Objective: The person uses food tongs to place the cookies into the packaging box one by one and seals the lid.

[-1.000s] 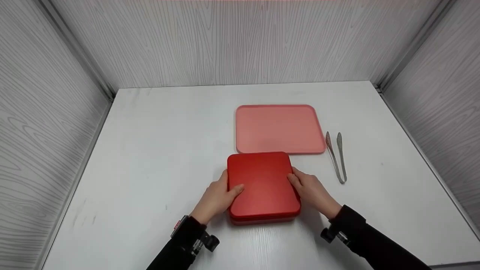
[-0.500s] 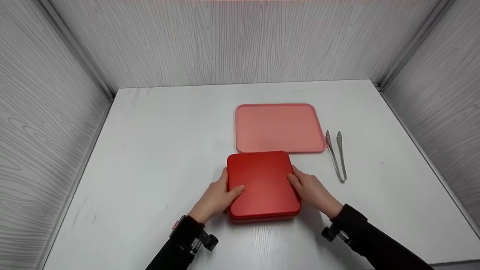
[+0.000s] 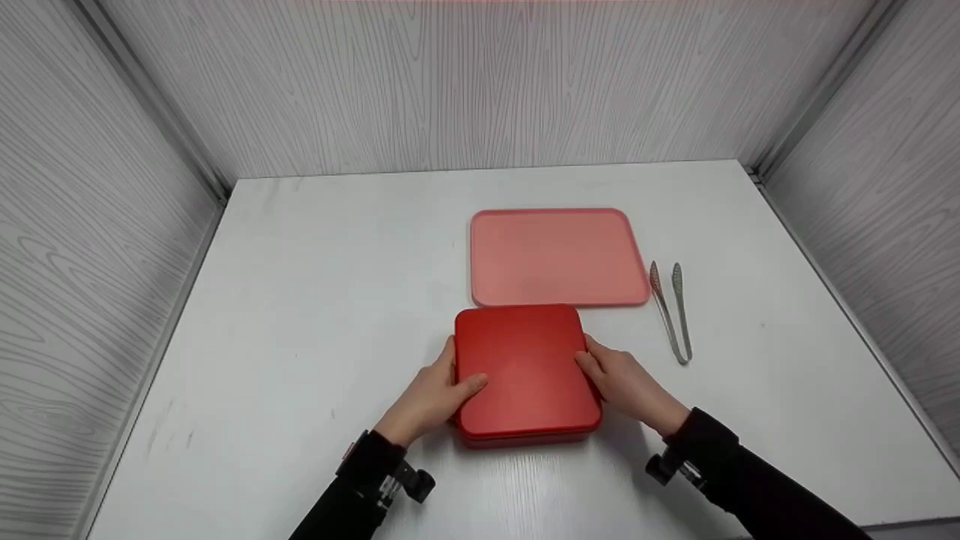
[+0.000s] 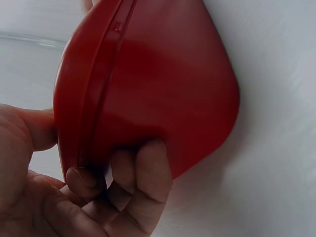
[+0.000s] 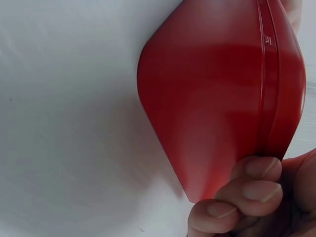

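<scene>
A red lidded box (image 3: 525, 367) with rounded corners stands on the white table in the head view, its lid on. My left hand (image 3: 430, 396) grips its left side, thumb on top of the lid. On the opposite side, my right hand (image 3: 628, 381) holds the box, thumb at the lid's right edge. The left wrist view shows curled fingers (image 4: 150, 173) against the side wall of the box, near the seam under the lid. In the right wrist view, several fingertips (image 5: 259, 190) press on the wall just below the lid's rim. The inside is hidden.
Just behind the box lies a pink rectangular tray (image 3: 559, 257). Metal tongs (image 3: 681, 322) rest to the right of the tray, their tips pointing away. Grey wood-grain panels (image 3: 480, 86) close off the back and both sides of the table (image 3: 322, 277).
</scene>
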Motion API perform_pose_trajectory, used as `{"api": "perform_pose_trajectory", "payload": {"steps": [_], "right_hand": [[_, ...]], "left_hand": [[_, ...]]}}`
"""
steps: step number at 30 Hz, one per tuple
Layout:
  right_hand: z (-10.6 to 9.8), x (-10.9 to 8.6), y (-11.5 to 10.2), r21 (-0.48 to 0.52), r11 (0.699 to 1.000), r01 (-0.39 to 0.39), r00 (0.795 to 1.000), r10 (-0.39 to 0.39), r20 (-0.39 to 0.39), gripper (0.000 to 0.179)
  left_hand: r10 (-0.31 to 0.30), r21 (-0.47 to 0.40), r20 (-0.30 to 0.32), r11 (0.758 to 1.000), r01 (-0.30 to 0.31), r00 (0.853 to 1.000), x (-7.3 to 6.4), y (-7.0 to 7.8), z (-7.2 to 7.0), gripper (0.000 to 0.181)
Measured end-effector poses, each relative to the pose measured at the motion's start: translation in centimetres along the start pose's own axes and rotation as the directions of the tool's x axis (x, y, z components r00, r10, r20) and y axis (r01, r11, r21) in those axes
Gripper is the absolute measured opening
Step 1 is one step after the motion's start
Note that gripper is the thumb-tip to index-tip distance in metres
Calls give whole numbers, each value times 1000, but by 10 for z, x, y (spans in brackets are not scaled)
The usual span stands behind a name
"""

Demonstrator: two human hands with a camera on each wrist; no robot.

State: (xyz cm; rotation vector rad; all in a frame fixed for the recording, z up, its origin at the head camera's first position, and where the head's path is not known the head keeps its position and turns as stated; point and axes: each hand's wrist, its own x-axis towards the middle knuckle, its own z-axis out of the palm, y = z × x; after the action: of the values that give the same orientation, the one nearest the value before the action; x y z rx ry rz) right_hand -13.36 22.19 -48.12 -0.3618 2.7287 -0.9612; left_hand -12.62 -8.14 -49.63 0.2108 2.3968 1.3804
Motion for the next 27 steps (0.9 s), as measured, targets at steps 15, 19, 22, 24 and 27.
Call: {"api": "perform_pose_trajectory", "payload": {"steps": [15,19,22,24,27], "right_hand": [[-14,1,4,-233,960,152,956,-203,-213,61],[-13,1,4,-387,874,294,922,-365,-125,76],[-8,1,3,-459,817,348,919,-393,-3,87],[-5,1,4,-499,783,372,914,-402,51,92],[0,2,5,-523,758,389,909,-410,83,95]], "left_hand": [[207,522,-223,851,-63,952,-7,14,-2,79],[456,728,-116,643,-237,882,-3,14,-2,73],[476,759,-4,574,-307,879,2,11,-1,79],[450,766,45,557,-320,892,6,8,0,83],[398,783,87,539,-310,913,10,5,3,87]]}}
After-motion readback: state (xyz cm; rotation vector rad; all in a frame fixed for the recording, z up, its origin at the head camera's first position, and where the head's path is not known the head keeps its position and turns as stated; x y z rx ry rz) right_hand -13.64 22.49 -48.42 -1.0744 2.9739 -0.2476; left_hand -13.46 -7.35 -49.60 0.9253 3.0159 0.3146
